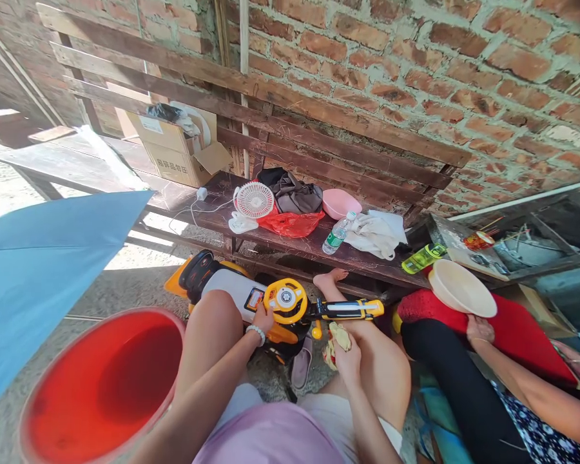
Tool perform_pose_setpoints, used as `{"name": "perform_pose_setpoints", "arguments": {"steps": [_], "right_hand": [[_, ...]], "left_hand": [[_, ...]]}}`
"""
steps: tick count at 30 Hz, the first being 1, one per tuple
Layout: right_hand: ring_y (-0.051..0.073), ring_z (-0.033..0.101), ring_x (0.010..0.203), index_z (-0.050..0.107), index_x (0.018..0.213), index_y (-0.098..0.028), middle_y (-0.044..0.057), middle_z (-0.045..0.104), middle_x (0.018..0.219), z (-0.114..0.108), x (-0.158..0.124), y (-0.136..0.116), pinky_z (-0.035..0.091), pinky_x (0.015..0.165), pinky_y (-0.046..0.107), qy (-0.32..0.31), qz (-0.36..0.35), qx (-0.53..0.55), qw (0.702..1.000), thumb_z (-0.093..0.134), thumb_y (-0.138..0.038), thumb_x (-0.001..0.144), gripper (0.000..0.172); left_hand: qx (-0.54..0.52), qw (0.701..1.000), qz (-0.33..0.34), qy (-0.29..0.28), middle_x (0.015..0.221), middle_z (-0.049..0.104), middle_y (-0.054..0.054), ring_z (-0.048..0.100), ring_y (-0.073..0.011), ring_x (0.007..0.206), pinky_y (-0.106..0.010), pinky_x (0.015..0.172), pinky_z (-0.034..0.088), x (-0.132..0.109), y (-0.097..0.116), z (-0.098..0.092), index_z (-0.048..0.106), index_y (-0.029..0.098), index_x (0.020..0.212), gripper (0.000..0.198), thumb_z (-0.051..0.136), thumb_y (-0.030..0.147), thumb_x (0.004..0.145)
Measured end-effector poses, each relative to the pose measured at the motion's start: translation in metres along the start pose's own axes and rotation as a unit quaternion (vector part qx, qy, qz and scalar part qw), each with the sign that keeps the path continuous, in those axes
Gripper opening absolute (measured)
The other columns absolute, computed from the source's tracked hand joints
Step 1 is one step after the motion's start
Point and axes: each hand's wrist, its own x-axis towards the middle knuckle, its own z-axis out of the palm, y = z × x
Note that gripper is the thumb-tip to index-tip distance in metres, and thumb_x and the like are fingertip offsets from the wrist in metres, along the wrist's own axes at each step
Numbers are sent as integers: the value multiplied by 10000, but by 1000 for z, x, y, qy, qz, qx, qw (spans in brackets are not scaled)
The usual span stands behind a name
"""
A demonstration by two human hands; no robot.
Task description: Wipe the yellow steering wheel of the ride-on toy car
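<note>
Between my knees stands a yellow, black and white ride-on toy excavator (229,283). My left hand (262,324), with a pale beaded bracelet at the wrist, is closed at the lower left rim of its yellow steering wheel (286,298). The toy's digger arm (352,309) points right, over my right leg. In my right hand (348,357) is a crumpled pale yellow cloth (339,335) with red patches, gripped above the inner side of my right thigh. Its exact kind is unclear, as the fingers cover part of it.
A large red tub (101,386) stands at left below a blue umbrella (53,258). The wooden bench (207,212) holds a cardboard box (174,148), white fan (254,200), pink bowl (341,202) and water bottle (337,233). At right, another person's hand (481,328) holds a cream basin (461,289).
</note>
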Motion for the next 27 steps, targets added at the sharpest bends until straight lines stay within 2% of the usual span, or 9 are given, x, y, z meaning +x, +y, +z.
{"name": "perform_pose_setpoints", "arguments": {"steps": [2, 4, 8, 11, 14, 17, 19, 23, 27], "right_hand": [[329, 747, 1085, 754, 1128, -206, 134, 791, 1152, -6, 9, -11, 597, 993, 485, 9, -53, -11, 998, 705, -588, 745, 543], [324, 692, 1235, 722, 1257, -227, 131, 746, 1312, -3, 23, -29, 541, 1101, 516, -7, -128, -27, 991, 675, -525, 812, 537], [315, 636, 1332, 579, 1504, -245, 134, 674, 1445, 27, 52, -62, 525, 1128, 498, -67, -214, -97, 970, 656, -399, 833, 693], [323, 646, 1301, 622, 1452, -198, 155, 692, 1404, 51, 63, -64, 516, 1127, 487, -102, -248, -167, 949, 653, -287, 773, 685], [311, 639, 1294, 649, 1412, -200, 149, 698, 1398, 54, 66, -55, 505, 1122, 483, -123, -280, -200, 931, 639, -222, 758, 654], [302, 625, 1296, 649, 1420, -211, 147, 687, 1420, 36, 71, -54, 474, 1126, 474, -145, -294, -253, 910, 645, -175, 769, 651], [313, 603, 1310, 665, 1404, -226, 141, 692, 1413, 18, 79, -60, 402, 1172, 509, -150, -290, -324, 888, 662, -157, 778, 630], [329, 563, 1322, 721, 1315, -239, 139, 734, 1318, -18, 106, -74, 236, 1240, 574, -132, -285, -445, 838, 636, -179, 878, 449], [327, 571, 1240, 747, 1256, -222, 160, 738, 1258, -54, 138, -73, 289, 1194, 532, -60, -254, -501, 825, 565, -198, 942, 364]], "left_hand": [[47, 996, 63, 46, 1500, 601, -213, 529, -328, 1487, -418, 1229, 451, -1, -2, -1, 489, 150, 1479, 577, 645, 206, 927], [90, 987, 117, 68, 1571, 517, -221, 449, -352, 1541, -467, 1287, 375, -3, -4, -2, 429, 143, 1552, 713, 661, 177, 878], [140, 971, 187, 48, 1574, 478, -209, 424, -368, 1547, -528, 1319, 316, -5, -8, -2, 483, 141, 1547, 710, 655, 179, 860], [126, 974, 188, 23, 1500, 542, -187, 453, -362, 1525, -521, 1315, 325, -3, -10, -1, 556, 170, 1503, 643, 689, 261, 880], [103, 976, 190, 12, 1444, 593, -176, 501, -362, 1483, -538, 1310, 325, -1, -13, 0, 565, 187, 1498, 660, 730, 359, 882], [108, 977, 185, 8, 1443, 608, -193, 523, -372, 1467, -553, 1293, 347, 1, -16, 1, 568, 170, 1485, 644, 707, 391, 896], [112, 976, 184, 5, 1473, 609, -196, 511, -364, 1488, -554, 1292, 348, 3, -19, 0, 570, 175, 1474, 593, 654, 366, 920], [96, 978, 183, -9, 1502, 622, -178, 496, -328, 1516, -522, 1302, 340, 6, -22, -2, 557, 187, 1482, 561, 589, 325, 939], [91, 980, 173, -25, 1482, 638, -187, 511, -338, 1508, -519, 1287, 365, 6, -20, -5, 560, 181, 1481, 581, 607, 389, 940]]}}
